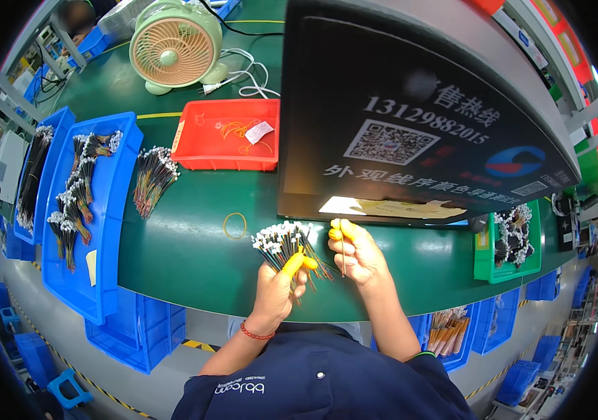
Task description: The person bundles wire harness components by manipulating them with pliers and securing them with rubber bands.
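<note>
My left hand (276, 290) is closed round a bundle of short thin wires with white plug connectors (279, 241), the white ends fanned out away from me. Just to its right my right hand (363, 260) pinches a thin wire lead (343, 260) between thumb and forefinger; its lower part hangs down and its upper end is hidden by the fingertips. Yellow finger cots cover thumb and forefinger tips on both hands. Both hands are over the near edge of the green table (201, 259), in front of a large black-fronted machine (411, 133). A yellowish rubber band (235, 225) lies left of the bundle.
At the left stand blue trays (111, 231) with bundled wires, and a loose wire pile (154, 180) beside them. A red tray (225, 159) with rubber bands sits ahead, a fan (173, 49) behind it. A green bin (505, 271) of connector wires stands at the right.
</note>
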`<state>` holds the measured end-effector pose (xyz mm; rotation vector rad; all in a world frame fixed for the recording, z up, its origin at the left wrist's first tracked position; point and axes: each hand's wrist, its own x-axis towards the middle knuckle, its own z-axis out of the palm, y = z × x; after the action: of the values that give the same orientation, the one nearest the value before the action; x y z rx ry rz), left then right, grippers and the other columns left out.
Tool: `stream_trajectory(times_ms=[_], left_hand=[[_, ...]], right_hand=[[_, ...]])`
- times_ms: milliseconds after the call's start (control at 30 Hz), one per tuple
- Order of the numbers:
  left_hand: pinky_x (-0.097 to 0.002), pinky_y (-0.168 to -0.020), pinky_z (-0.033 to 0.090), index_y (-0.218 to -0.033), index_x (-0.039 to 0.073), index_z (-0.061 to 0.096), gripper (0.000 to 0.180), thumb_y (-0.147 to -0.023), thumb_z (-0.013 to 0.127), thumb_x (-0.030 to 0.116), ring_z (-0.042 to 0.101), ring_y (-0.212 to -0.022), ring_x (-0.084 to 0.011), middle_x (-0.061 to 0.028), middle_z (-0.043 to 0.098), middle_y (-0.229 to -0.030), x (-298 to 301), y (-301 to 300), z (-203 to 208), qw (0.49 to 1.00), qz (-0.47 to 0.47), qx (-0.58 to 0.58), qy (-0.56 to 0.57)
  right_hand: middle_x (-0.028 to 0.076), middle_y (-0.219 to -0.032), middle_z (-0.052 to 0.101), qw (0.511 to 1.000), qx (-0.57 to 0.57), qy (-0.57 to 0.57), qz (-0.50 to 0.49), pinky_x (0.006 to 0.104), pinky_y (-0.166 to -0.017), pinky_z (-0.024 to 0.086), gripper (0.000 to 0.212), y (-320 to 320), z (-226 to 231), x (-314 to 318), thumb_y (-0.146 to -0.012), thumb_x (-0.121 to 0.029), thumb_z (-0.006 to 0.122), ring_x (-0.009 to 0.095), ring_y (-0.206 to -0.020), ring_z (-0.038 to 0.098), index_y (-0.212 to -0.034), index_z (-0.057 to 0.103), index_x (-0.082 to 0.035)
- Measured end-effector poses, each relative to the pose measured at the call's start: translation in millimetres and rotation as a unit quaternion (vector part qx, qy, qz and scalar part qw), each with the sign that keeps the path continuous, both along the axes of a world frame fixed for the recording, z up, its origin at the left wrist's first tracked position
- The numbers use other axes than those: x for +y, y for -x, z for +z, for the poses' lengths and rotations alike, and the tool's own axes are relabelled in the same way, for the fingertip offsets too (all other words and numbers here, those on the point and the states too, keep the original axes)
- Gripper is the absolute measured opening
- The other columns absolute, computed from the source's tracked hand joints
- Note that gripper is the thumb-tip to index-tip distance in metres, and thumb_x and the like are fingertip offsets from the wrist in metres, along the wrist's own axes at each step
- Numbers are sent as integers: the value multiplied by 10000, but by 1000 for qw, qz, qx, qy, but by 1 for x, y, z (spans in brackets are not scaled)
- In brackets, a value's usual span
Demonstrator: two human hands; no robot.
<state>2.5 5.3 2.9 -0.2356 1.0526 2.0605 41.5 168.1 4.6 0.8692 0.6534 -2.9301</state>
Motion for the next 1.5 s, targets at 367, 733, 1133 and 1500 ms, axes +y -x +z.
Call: stream_trajectory(times_ms=[367,733,1133,1500], left_hand=[[-169,-371,338,-916,20,521,114,-832,506,95,472,-548,-66,-78,579,-752,-1,0,-1,1000,3,4,-1],[-205,-454,450,-1008,-4,503,197,-815,498,34,544,-620,-117,-88,576,-782,-5,4,-3,999,-33,25,-20],[-202,-458,449,-925,-20,538,140,-807,531,55,572,-631,-129,-111,606,-790,-1,3,-2,1000,-18,25,7],[-182,-368,375,-931,22,526,125,-817,527,75,501,-513,-79,-65,576,-706,2,-3,2,998,-46,-29,-43]], right_hand=[[52,-762,515,910,-51,-399,99,180,-349,312,154,-3,8,-11,-817,-147,534,35,-507,416,-847,569,0],[13,-616,481,998,-32,-50,-9,161,-303,271,142,0,9,-11,-816,-162,535,32,-401,340,-751,512,-38],[16,-609,477,998,-42,-9,-37,156,-291,261,133,3,1,-5,-810,-140,531,23,-388,326,-719,494,-49],[45,-699,540,931,68,-355,46,199,-458,392,118,-5,4,-35,-788,-96,589,93,-546,494,-862,570,-6]])
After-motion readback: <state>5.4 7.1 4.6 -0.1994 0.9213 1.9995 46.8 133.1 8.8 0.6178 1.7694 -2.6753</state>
